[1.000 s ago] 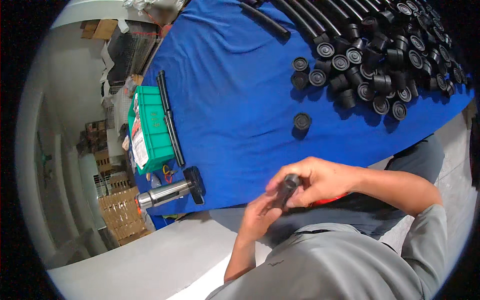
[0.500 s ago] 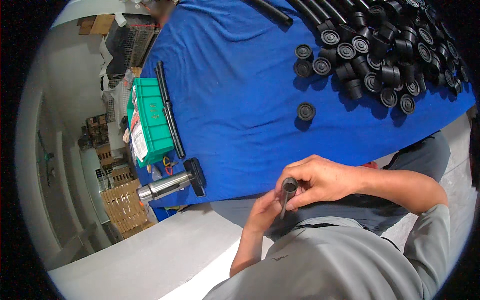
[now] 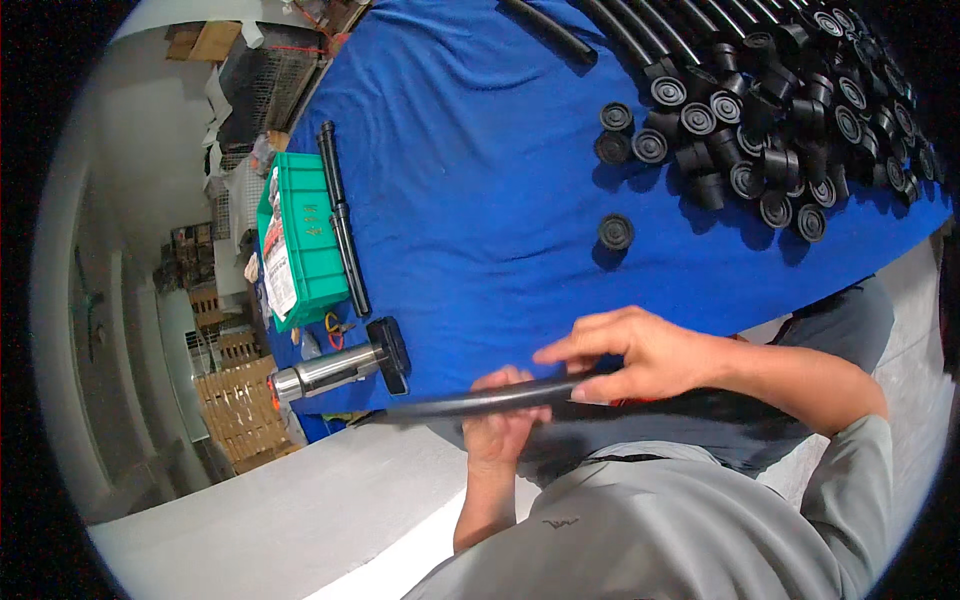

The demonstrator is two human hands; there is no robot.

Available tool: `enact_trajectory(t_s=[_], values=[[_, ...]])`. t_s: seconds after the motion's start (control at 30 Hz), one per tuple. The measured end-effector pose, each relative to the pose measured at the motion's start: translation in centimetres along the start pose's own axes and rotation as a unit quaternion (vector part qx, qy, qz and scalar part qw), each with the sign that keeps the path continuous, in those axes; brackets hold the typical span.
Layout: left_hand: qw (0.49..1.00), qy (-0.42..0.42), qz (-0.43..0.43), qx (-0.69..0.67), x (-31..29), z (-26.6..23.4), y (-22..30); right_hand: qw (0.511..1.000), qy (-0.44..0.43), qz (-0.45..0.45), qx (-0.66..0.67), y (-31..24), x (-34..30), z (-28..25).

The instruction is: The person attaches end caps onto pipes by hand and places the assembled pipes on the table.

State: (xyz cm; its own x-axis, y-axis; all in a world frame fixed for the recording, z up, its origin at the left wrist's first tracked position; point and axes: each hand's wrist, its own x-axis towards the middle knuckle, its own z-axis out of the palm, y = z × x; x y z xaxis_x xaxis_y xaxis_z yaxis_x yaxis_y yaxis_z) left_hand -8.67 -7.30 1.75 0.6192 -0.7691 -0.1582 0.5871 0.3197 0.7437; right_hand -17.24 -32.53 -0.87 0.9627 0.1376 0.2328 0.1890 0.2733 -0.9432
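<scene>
A long black tube (image 3: 470,402), slightly blurred, lies crosswise in front of my body, just off the near edge of the blue-covered table. My left hand (image 3: 497,425) is closed round its middle from below, fingertips showing on either side. At the tube's right end, my right hand (image 3: 645,355) has it between thumb and fingers, the index finger reaching along the far side; the very end is hidden in that hand. A single round black cap (image 3: 615,232) sits on the cloth beyond my hands.
Many black caps (image 3: 745,180) are heaped at the right, with black tubes (image 3: 640,30) behind them. A green crate (image 3: 312,235) stands left beside a dark rod (image 3: 340,220). A steel cylinder with a black base (image 3: 335,370) lies near the blue cloth's (image 3: 450,200) left front corner.
The tube has swung from pointing up toward me, open end showing, to lying crosswise with its far end to the left. My left hand has moved slightly left, away from the right.
</scene>
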Motion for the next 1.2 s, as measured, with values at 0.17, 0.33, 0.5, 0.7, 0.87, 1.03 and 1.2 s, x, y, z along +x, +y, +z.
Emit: enact_trajectory(t_s=[0.17, 0.33, 0.5, 0.7, 0.87, 1.03, 1.2], values=[[0.985, 0.081, 0.004, 0.15, 1.0, 2.6, -0.4, 0.988, -0.086, 0.006, -0.13, 0.9, -0.4, 0.0], [0.94, 0.073, -0.206, 0.261, 0.3, 2.0, 0.2, 0.994, -0.003, 0.095, -0.055, -1.4, 0.1, -1.1], [0.94, 0.085, -0.222, 0.246, 0.5, 2.9, -1.2, 0.987, -0.13, 0.075, 0.06, -1.1, 0.1, -0.8], [0.926, 0.037, -0.223, 0.302, -0.1, 2.4, -1.3, 0.983, -0.165, 0.049, 0.058, -2.1, 0.0, -0.5], [0.942, 0.017, -0.221, 0.252, -0.3, 2.0, -1.9, 0.984, -0.171, 0.05, 0.013, -2.0, 0.1, -0.4], [0.87, 0.005, -0.221, 0.44, -0.9, 0.9, -1.9, 0.987, -0.153, 0.042, -0.003, -1.4, -0.2, 0.0], [0.962, 0.023, -0.252, 0.106, -1.6, 0.3, -2.4, 0.991, -0.115, 0.061, -0.016, -1.2, -0.2, 0.0]])
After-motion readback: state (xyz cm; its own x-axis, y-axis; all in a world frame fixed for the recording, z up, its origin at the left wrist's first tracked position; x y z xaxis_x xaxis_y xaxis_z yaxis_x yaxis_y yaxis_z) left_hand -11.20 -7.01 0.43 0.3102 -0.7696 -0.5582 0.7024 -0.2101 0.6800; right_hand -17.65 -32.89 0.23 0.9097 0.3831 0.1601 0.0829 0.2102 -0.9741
